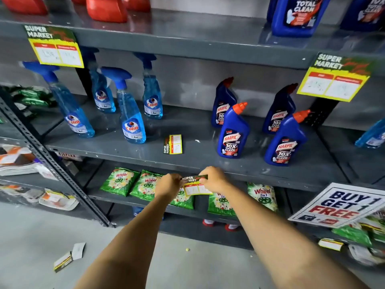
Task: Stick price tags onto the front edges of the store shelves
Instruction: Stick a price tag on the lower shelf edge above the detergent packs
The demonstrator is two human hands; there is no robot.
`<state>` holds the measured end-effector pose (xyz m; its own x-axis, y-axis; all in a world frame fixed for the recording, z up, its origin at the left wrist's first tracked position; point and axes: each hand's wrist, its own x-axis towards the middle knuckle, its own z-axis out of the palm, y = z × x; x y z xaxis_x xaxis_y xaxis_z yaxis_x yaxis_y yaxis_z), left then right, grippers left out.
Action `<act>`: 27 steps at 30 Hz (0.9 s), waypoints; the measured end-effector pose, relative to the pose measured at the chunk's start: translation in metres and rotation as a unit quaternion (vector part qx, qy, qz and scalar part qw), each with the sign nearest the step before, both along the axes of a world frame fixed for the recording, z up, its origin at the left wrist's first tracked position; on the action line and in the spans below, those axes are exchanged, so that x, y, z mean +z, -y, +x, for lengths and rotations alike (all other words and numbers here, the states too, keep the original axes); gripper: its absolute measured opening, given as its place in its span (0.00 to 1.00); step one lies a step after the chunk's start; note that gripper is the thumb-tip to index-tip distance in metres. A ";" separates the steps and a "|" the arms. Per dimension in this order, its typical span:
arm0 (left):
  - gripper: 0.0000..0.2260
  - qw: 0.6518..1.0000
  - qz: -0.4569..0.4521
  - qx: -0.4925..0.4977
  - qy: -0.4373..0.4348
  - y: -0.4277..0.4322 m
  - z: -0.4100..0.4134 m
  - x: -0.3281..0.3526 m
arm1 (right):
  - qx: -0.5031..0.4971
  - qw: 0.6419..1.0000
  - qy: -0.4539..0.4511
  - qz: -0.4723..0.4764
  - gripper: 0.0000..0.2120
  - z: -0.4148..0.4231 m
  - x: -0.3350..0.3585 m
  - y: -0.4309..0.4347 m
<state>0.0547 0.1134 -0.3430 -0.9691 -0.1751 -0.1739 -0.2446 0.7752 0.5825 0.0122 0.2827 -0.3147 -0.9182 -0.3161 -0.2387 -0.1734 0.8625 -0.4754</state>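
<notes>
The tag [195,185] I hold at the shelf edge reads "SUPER MARKET", as do two hanging tags [55,45] above. Spray bottles [132,119] say "Colin"; blue bottles [232,138] say "HARPIC 10X TOTAL CLEAN"; green packets [119,181] say "Wheel". A sign [341,205] reads "BUY 1 GET 1 FREE".

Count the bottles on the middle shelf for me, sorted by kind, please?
Colin spray bottles: 4
Harpic toilet cleaner bottles: 4
Total: 8
A light blue bottle at the far right edge is cut off and sits past the upright, so it is not counted.
</notes>
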 end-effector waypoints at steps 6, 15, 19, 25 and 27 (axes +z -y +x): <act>0.12 0.996 -0.030 -0.073 -0.051 -0.061 0.007 0.005 | -0.103 0.990 -0.003 -0.092 0.07 0.031 -0.015 -0.071; 0.13 0.982 -0.075 -0.144 -0.095 -0.182 -0.012 0.028 | -0.224 0.964 -0.125 -0.077 0.05 0.032 -0.009 -0.184; 0.12 0.976 -0.117 -0.142 -0.113 -0.198 -0.019 0.029 | -0.188 0.965 -0.181 0.001 0.09 0.023 -0.008 -0.195; 0.12 0.966 -0.187 -0.147 -0.102 -0.203 -0.030 0.036 | -0.172 0.958 -0.225 0.051 0.09 0.015 -0.014 -0.192; 0.09 0.965 -0.198 -0.155 -0.079 -0.205 -0.034 0.042 | -0.155 0.954 -0.246 0.078 0.10 0.014 -0.010 -0.193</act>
<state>0.0212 0.3187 -0.3012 -0.9945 0.1046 0.0019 0.1021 0.9662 0.2369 0.0263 0.4754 -0.3245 -0.9746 -0.0076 0.2238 -0.0682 0.9620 -0.2645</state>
